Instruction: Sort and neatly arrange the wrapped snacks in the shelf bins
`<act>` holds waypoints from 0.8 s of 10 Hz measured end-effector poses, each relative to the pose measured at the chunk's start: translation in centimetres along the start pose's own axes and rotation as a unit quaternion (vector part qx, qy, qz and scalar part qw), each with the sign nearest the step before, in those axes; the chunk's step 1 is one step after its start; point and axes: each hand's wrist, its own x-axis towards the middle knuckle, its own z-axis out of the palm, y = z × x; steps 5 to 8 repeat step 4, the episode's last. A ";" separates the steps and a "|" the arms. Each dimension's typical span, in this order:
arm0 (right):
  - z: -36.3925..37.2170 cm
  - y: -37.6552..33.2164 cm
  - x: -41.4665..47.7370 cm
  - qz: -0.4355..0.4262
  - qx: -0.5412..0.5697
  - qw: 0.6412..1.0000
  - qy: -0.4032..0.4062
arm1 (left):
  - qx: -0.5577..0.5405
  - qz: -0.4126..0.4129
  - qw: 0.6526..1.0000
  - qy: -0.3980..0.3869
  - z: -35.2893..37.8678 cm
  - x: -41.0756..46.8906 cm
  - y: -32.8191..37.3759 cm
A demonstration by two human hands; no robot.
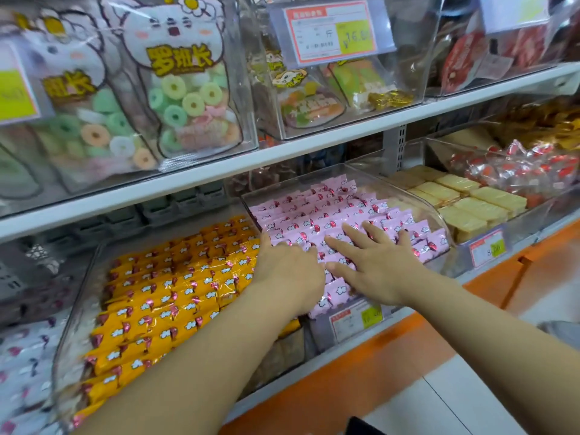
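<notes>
Right grip (376,265) lies flat with fingers spread; left grip (288,274), just beside it, has fingers bent downward.

white shelf (314,362) carries clear bins (436,211) of wrapped snacks (175,287)

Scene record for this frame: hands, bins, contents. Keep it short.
left hand: on pink wrapped snacks, fingers bent down, grip unclear
right hand: spread flat on the pink wrapped snacks
container: clear bin
bin to left: orange wrapped snacks, in rows
bin to right: pale yellow packs
shelf above: ring candy bags
</notes>
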 end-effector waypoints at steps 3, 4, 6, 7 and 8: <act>-1.7 -1.2 -2.9 -0.004 0.051 0.999 0.003 | -0.202 -0.008 0.961 0.189 1.1 -4.8 -2.0; -2.1 -2.9 -4.4 -0.049 0.063 0.995 0.051 | -0.239 -0.059 0.944 0.219 1.4 -7.5 -3.9; -2.1 -2.9 -4.4 -0.049 0.063 0.995 0.051 | -0.239 -0.059 0.944 0.219 1.4 -7.5 -3.9; -2.1 -2.9 -4.4 -0.049 0.063 0.995 0.051 | -0.239 -0.059 0.944 0.219 1.4 -7.5 -3.9; -2.1 -2.9 -4.4 -0.049 0.063 0.995 0.051 | -0.239 -0.059 0.944 0.219 1.4 -7.5 -3.9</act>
